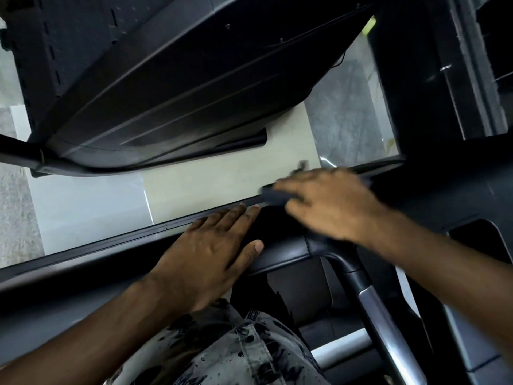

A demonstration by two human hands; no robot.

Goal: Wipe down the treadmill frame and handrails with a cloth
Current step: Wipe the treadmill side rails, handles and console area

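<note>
Pale glossy floor tiles point(227, 179) show beyond a dark treadmill frame point(83, 251) crossing the view diagonally. On its upper edge, the right hand point(327, 201), blurred, presses a dark cloth point(273, 194) under its fingers, closed down on it. The cloth is small and crumpled. The left hand point(211, 251) lies flat and open on the frame just beside it. A curved handrail point(369, 295) runs below.

The right hand point(327, 201) is motion-blurred, hiding most of the dark cloth point(273, 196) beneath it; both forearms are cut off by the near edge.
</note>
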